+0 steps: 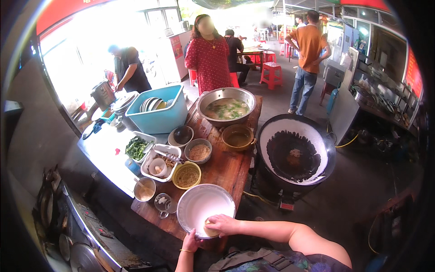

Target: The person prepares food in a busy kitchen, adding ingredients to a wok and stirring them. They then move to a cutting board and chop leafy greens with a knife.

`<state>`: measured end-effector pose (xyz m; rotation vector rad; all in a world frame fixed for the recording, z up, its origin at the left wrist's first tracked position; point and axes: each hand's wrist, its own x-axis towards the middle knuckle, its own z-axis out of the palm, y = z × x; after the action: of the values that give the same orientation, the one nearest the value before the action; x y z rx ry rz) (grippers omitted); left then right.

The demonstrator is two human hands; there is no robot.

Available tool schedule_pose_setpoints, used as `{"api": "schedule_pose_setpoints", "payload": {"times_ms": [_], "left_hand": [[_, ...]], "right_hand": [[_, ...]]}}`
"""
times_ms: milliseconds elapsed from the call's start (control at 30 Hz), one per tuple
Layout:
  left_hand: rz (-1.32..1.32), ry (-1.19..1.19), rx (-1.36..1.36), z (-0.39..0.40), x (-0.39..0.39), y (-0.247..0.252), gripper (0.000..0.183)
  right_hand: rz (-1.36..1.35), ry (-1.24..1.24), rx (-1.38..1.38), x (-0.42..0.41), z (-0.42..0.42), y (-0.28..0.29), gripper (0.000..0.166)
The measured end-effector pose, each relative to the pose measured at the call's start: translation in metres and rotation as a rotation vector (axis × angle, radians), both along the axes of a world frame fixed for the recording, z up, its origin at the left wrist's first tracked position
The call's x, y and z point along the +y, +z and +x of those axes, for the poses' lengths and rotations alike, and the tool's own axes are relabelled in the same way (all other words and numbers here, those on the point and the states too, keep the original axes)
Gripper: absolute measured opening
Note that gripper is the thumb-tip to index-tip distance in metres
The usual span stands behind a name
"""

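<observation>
My left hand (192,242) grips the near-left rim of a large metal basin (182,203), which stands at the front end of a wooden table (234,170). Inside it lies a smooth white liquid (209,204) that looks like batter. Within the basin's near side, my right hand (225,225) holds a small yellowish bowl (210,232) from above; the hand hides part of this bowl. A glass mug (163,204) stands just left of the basin. To the right, a big wok (331,153) has a white layer (272,131) around its wall, with a dark middle and brownish bits at the bottom.
Beyond the basin stand a yellow basket (186,175), a bowl of pinkish bits (199,151), a tray of chopped greens (137,148), a brass-coloured pot (238,137), a soup basin (227,109) and a blue tub (158,115). A person (209,64) stands behind the table.
</observation>
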<state>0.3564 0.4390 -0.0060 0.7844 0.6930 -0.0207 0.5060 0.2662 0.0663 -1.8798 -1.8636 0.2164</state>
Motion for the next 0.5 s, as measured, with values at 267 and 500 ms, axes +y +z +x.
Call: {"api": "schedule_pose_setpoints", "payload": {"times_ms": [267, 500], "left_hand": [[0.369, 0.128, 0.089, 0.0, -0.004, -0.001, 0.042], [0.523, 0.359, 0.041, -0.001, 0.021, -0.028, 0.042]], "right_hand": [[-0.032, -0.077, 0.045, 0.001, -0.006, -0.003, 0.071], [-0.071, -0.154, 0.009, 0.005, -0.016, -0.002, 0.07]]}}
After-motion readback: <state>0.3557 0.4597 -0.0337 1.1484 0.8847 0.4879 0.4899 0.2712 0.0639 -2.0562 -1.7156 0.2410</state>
